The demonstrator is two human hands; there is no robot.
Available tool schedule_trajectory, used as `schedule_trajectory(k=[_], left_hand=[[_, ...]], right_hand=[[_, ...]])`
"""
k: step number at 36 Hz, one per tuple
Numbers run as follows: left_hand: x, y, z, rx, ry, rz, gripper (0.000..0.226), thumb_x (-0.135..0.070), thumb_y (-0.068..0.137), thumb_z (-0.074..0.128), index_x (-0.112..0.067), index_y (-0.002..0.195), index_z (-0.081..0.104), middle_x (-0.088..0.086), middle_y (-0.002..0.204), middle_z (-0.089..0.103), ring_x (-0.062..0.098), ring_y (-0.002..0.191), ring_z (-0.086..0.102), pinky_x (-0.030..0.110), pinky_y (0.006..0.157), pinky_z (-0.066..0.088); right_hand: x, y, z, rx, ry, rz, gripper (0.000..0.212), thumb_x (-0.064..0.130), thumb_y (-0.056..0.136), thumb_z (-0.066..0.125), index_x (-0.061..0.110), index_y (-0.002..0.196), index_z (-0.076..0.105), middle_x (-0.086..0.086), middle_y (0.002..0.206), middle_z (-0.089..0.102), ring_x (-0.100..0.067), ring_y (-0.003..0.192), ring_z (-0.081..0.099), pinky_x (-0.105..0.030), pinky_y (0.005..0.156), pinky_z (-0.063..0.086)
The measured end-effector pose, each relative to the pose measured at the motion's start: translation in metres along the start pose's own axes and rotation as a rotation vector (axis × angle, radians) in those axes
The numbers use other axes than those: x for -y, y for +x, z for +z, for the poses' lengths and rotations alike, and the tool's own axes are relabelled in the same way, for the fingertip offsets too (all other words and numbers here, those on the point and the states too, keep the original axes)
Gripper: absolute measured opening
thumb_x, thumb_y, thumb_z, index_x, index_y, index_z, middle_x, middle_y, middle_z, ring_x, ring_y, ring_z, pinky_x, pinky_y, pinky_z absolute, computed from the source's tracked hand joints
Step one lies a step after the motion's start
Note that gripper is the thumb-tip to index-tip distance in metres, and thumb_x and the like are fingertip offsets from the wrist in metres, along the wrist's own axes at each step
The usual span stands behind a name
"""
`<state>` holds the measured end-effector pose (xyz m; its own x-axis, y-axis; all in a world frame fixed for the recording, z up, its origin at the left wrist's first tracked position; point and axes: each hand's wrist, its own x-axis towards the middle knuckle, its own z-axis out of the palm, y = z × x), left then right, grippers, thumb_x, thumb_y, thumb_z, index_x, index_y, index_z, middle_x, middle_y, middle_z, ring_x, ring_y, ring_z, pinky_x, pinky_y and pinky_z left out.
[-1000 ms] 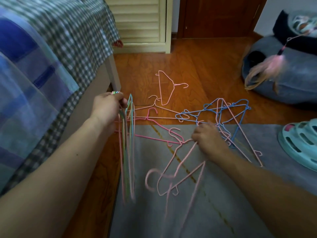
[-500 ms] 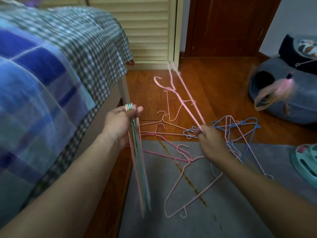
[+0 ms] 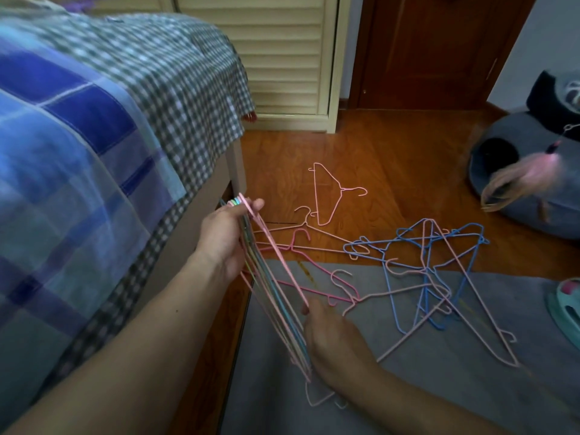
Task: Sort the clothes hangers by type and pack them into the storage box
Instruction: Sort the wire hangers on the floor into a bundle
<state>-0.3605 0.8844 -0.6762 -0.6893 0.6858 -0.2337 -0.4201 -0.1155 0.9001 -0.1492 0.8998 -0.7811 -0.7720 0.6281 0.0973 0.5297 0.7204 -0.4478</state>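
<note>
Hangers gathered into a flat bundle (image 3: 276,296) are sitting at the centre of the frame, running diagonally from the left hand (image 3: 224,238) down to the right hand (image 3: 332,343). The left hand is gripping the bundle near its stacked hooks (pink, green and blue wires pressed side by side), thumb lying across the top. The right hand is curling around the bundle's lower end, fingers wrapping the wires there. One pale pink hanger (image 3: 276,252) is lying along the outer face of the bundle, between the two hands.

Right of centre, loose hangers are lying on the floor: a tangle of blue and pink hangers (image 3: 436,271) spreading across the edge of a grey rug (image 3: 455,387), a darker pink hanger (image 3: 314,277) just beside the bundle, and a single pink hanger (image 3: 329,196) lying apart on the wooden floor (image 3: 392,167) above them.

A bed with a checked cover (image 3: 125,105) is filling the left side of the frame. A louvred cupboard door (image 3: 282,51) is standing at the upper centre, a grey pet bed (image 3: 533,171) at the right edge, and a teal toy (image 3: 568,309) at the lower right.
</note>
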Motion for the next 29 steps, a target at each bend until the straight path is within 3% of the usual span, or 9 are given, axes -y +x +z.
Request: schedule_trajectory(k=[3, 7, 10, 13, 15, 18, 20, 24, 29], left_hand=[[0.001, -0.001, 0.003, 0.045, -0.048, -0.052, 0.015, -0.021, 0.095, 0.054, -0.013, 0.091, 0.067, 0.009, 0.095, 0.077, 0.020, 0.101, 0.070, 0.041, 0.110, 0.045], [0.009, -0.003, 0.006, 0.039, 0.064, 0.000, 0.017, -0.030, 0.101, 0.058, -0.015, 0.106, 0.065, 0.002, 0.094, 0.077, 0.011, 0.077, 0.068, 0.033, 0.075, 0.053], [0.016, 0.000, 0.005, -0.013, 0.156, 0.060, 0.010, -0.021, 0.101, 0.062, -0.017, 0.094, 0.067, -0.001, 0.087, 0.076, 0.005, 0.056, 0.064, 0.024, 0.055, 0.050], [0.018, 0.001, 0.003, -0.056, 0.203, 0.087, 0.012, -0.020, 0.101, 0.062, -0.015, 0.092, 0.068, 0.000, 0.082, 0.076, 0.004, 0.055, 0.063, 0.021, 0.054, 0.050], [0.019, 0.004, -0.001, -0.077, 0.208, 0.092, 0.012, -0.021, 0.101, 0.062, -0.014, 0.094, 0.069, -0.001, 0.079, 0.076, 0.006, 0.058, 0.065, 0.022, 0.060, 0.053], [0.018, 0.008, -0.007, -0.095, 0.186, 0.064, 0.011, -0.020, 0.098, 0.064, -0.014, 0.090, 0.069, 0.002, 0.076, 0.075, 0.015, 0.071, 0.065, 0.041, 0.087, 0.052], [0.018, 0.008, -0.009, -0.109, 0.197, 0.043, 0.010, -0.019, 0.097, 0.064, -0.013, 0.091, 0.069, 0.004, 0.075, 0.074, 0.019, 0.078, 0.065, 0.044, 0.091, 0.051], [0.022, 0.008, -0.011, -0.130, 0.187, 0.017, 0.012, -0.015, 0.095, 0.063, -0.006, 0.097, 0.070, 0.007, 0.074, 0.070, 0.020, 0.076, 0.065, 0.041, 0.087, 0.051], [0.027, 0.006, -0.009, -0.126, 0.185, -0.024, 0.012, -0.015, 0.093, 0.063, -0.005, 0.091, 0.069, 0.008, 0.071, 0.068, 0.020, 0.067, 0.063, 0.042, 0.082, 0.048]], right_hand=[[0.000, 0.004, 0.005, 0.034, 0.050, 0.017, 0.030, 0.033, 0.095, 0.027, 0.017, 0.110, 0.047, -0.013, 0.103, 0.066, -0.039, 0.093, 0.062, -0.044, 0.072, 0.047], [0.003, 0.004, 0.006, 0.117, 0.135, 0.023, 0.021, 0.029, 0.105, 0.036, 0.015, 0.100, 0.051, -0.014, 0.103, 0.065, -0.034, 0.094, 0.060, -0.036, 0.071, 0.037], [-0.003, 0.001, 0.007, 0.147, 0.136, -0.064, 0.038, 0.045, 0.106, 0.031, 0.018, 0.093, 0.053, -0.009, 0.098, 0.060, -0.026, 0.093, 0.054, -0.031, 0.074, 0.030], [-0.033, 0.002, 0.017, 0.146, 0.114, 0.012, 0.068, 0.069, 0.096, 0.014, 0.019, 0.102, 0.060, -0.004, 0.105, 0.059, -0.022, 0.104, 0.055, -0.036, 0.092, 0.042], [-0.060, 0.001, 0.026, 0.239, 0.006, 0.103, 0.059, 0.057, 0.096, 0.028, 0.017, 0.127, 0.058, -0.006, 0.130, 0.055, -0.025, 0.123, 0.052, -0.034, 0.103, 0.039], [-0.089, -0.015, 0.041, 0.577, -0.156, 0.101, 0.067, 0.032, 0.096, 0.050, 0.013, 0.156, 0.027, -0.011, 0.160, 0.026, -0.032, 0.145, 0.030, -0.032, 0.119, 0.023], [-0.096, -0.029, 0.048, 0.701, -0.263, 0.098, 0.072, 0.035, 0.096, 0.051, 0.010, 0.157, 0.021, -0.014, 0.161, 0.025, -0.035, 0.144, 0.028, -0.037, 0.120, 0.022], [-0.091, -0.034, 0.040, 0.604, -0.414, 0.181, 0.036, 0.031, 0.102, 0.040, 0.012, 0.130, 0.052, -0.016, 0.131, 0.061, -0.036, 0.120, 0.058, -0.041, 0.098, 0.044], [-0.096, -0.032, 0.036, 0.635, -0.292, 0.514, 0.048, 0.040, 0.102, 0.040, 0.009, 0.132, 0.060, -0.014, 0.139, 0.058, -0.031, 0.127, 0.057, -0.035, 0.103, 0.045]])
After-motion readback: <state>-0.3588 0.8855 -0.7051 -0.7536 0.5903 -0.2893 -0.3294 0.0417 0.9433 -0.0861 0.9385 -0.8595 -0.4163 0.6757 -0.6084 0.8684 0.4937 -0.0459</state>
